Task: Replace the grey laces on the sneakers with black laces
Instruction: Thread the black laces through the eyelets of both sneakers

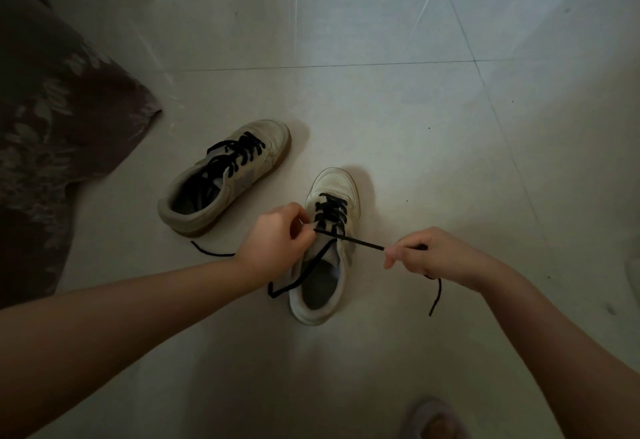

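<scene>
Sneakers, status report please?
Left hand steadies near sneaker; right hand pulls black lace taut. Far sneaker laced. Nothing obstructing.

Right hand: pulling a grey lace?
No, the right hand pinches a black lace drawn taut from the near sneaker.

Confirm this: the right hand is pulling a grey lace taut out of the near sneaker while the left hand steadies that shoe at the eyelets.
Wrong in one respect: the lace is black, not grey. The head view shows the right hand pulling it taut out of the near sneaker while the left hand steadies that shoe at the eyelets.
</scene>
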Demonstrator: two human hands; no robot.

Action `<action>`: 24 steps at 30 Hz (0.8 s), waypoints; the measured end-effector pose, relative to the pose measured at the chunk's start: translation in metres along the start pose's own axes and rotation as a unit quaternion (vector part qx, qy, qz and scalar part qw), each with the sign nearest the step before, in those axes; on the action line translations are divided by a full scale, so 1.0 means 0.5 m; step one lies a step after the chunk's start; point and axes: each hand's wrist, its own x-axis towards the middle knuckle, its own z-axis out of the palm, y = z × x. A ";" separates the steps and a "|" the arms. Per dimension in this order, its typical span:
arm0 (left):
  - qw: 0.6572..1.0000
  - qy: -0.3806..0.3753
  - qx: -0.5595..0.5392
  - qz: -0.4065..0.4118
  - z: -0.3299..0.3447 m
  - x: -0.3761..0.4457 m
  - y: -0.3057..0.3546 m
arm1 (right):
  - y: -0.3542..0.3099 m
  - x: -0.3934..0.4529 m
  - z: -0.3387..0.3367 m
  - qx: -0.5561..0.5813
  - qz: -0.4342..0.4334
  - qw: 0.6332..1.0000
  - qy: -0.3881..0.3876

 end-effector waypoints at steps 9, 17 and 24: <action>0.972 0.084 0.099 0.194 -0.001 -0.026 0.002 | -0.035 0.004 0.022 0.336 -0.053 0.940 -0.013; 0.971 -0.177 -0.114 0.110 0.067 -0.065 0.094 | -0.131 0.055 0.071 0.616 0.000 0.787 0.042; 0.986 -0.072 0.027 0.147 0.005 -0.017 0.075 | -0.082 0.060 0.076 0.274 0.091 0.930 0.226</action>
